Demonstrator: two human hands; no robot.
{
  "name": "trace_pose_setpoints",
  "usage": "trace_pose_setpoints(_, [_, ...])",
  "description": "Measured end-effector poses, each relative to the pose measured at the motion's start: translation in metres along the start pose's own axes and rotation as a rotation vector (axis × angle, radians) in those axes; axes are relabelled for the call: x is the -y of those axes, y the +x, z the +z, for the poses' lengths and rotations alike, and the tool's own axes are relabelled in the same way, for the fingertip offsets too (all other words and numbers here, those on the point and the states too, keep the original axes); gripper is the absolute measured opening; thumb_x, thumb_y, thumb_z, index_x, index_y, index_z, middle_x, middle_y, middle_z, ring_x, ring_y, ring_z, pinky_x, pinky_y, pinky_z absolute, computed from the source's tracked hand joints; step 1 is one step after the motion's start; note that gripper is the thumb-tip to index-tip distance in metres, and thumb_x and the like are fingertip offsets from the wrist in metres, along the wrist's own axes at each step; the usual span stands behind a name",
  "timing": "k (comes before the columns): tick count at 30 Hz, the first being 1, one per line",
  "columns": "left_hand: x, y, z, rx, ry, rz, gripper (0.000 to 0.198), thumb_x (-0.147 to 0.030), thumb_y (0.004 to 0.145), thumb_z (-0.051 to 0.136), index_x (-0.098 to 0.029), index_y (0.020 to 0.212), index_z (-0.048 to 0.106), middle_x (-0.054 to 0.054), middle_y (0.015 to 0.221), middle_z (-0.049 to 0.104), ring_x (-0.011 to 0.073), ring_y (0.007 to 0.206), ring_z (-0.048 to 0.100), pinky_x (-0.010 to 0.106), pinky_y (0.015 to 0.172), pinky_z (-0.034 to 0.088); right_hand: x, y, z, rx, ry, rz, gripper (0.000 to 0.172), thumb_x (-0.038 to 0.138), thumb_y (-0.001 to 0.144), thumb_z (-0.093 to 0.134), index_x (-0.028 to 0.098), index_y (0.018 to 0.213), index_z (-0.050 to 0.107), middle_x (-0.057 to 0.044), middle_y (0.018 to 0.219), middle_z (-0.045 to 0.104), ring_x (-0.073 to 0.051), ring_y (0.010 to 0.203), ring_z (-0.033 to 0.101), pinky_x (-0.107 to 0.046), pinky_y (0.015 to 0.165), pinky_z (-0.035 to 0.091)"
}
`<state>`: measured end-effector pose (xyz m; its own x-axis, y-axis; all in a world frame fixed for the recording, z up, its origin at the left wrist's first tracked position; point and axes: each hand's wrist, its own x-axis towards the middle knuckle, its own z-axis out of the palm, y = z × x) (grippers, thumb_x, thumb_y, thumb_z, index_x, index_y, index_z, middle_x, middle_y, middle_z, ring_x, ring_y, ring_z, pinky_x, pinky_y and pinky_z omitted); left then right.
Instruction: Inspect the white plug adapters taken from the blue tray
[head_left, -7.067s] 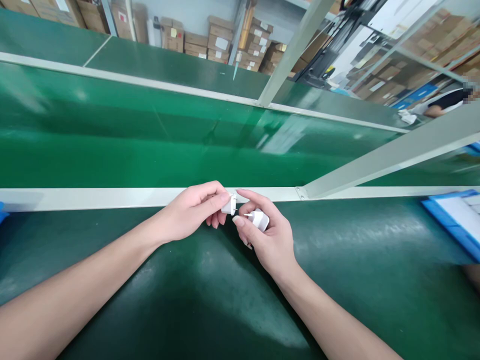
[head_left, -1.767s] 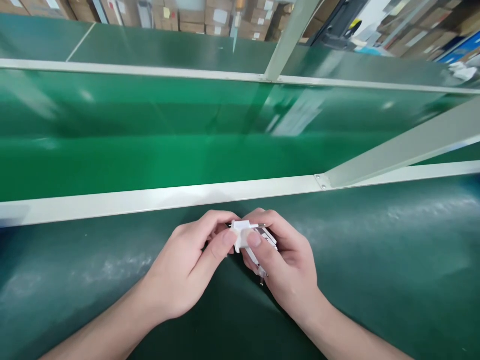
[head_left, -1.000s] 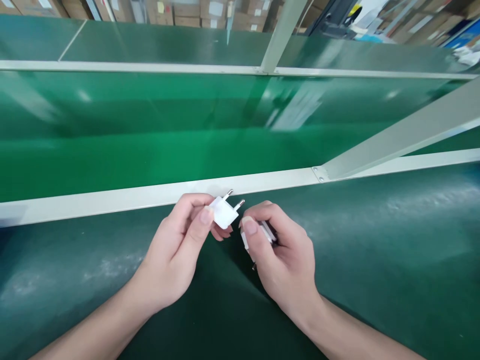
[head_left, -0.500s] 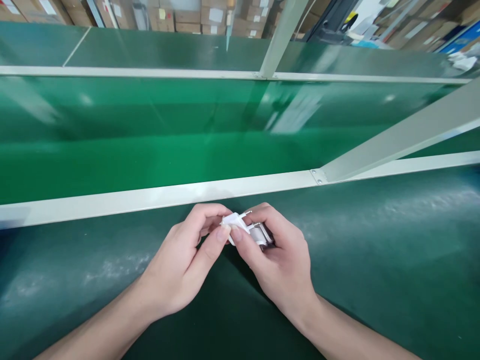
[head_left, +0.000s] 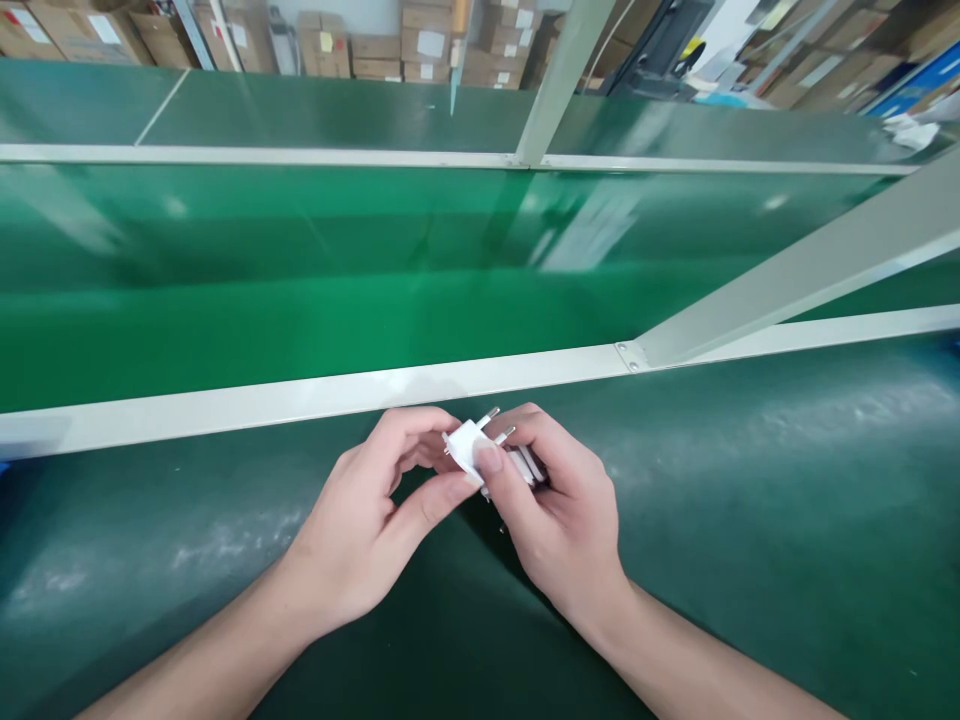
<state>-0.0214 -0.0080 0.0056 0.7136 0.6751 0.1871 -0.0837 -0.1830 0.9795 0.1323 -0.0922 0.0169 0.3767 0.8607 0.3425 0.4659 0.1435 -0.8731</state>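
Observation:
A small white plug piece (head_left: 466, 446) with two metal-tipped pins sits between my hands, its pins pointing up and right. My right hand (head_left: 559, 500) is closed around it, thumb pressed on its face. More white and metallic parts (head_left: 529, 465) show inside the curled right fingers; their exact shape is partly hidden. My left hand (head_left: 390, 510) is closed at the plug piece's left side, with its thumb tip at the lower edge and its fingers curled behind. Both hands are above the dark green work surface (head_left: 225, 530).
A pale metal rail (head_left: 322, 396) runs beyond my hands, with a slanted post (head_left: 795, 270) rising at the right. Past it lies a bright green belt (head_left: 300, 320), then a far green ledge (head_left: 337, 110) and stacked cardboard boxes (head_left: 322, 45).
The plug piece has turned so both pins show clearly. My left thumb has slid right and down along its lower edge. The camera view has shifted slightly.

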Motion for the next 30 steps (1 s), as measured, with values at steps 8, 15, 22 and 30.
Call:
trace_pose_setpoints(8, [-0.0031, -0.0029, 0.003, -0.138, 0.12, 0.143, 0.034, -0.017, 0.097, 0.067, -0.025, 0.129, 0.059, 0.002, 0.117, 0.067, 0.0123, 0.101, 0.067, 0.019, 0.09, 0.057, 0.0012, 0.0004, -0.0003, 0.047, 0.008, -0.142, 0.012, 0.016, 0.099, 0.063, 0.019, 0.088, 0.064, -0.001, 0.079, 0.057, -0.015, 0.067, 0.053, -0.028, 0.06, 0.04])
trace_pose_setpoints(15, [-0.0077, -0.0062, 0.0069, -0.2, 0.323, 0.286, 0.044, -0.006, 0.091, 0.067, -0.022, 0.132, 0.061, 0.005, 0.127, 0.066, 0.0184, 0.113, 0.067, 0.026, 0.101, 0.057, -0.0012, -0.0022, -0.0034, 0.092, 0.114, -0.011, 0.022, 0.034, 0.107, 0.059, 0.02, 0.09, 0.065, -0.003, 0.082, 0.059, -0.017, 0.066, 0.055, -0.03, 0.057, 0.041])
trace_pose_setpoints(22, [-0.0065, -0.0055, 0.0073, -0.16, 0.458, 0.499, 0.05, 0.007, 0.088, 0.059, -0.018, 0.131, 0.065, 0.007, 0.137, 0.063, 0.0209, 0.125, 0.063, 0.031, 0.114, 0.052, -0.0054, -0.0004, -0.0039, 0.118, 0.329, 0.057, 0.027, 0.042, 0.107, 0.061, 0.021, 0.092, 0.065, 0.0, 0.081, 0.058, -0.013, 0.06, 0.052, -0.026, 0.054, 0.041])
trace_pose_setpoints(30, [-0.0078, -0.0085, 0.007, -0.094, 0.271, 0.386, 0.055, -0.004, 0.09, 0.069, -0.019, 0.141, 0.057, 0.009, 0.142, 0.061, 0.0225, 0.13, 0.061, 0.032, 0.116, 0.05, -0.0029, -0.0017, -0.0041, 0.079, 0.266, 0.092, 0.032, 0.043, 0.106, 0.059, 0.02, 0.083, 0.063, -0.002, 0.079, 0.059, -0.014, 0.059, 0.051, -0.026, 0.051, 0.04])
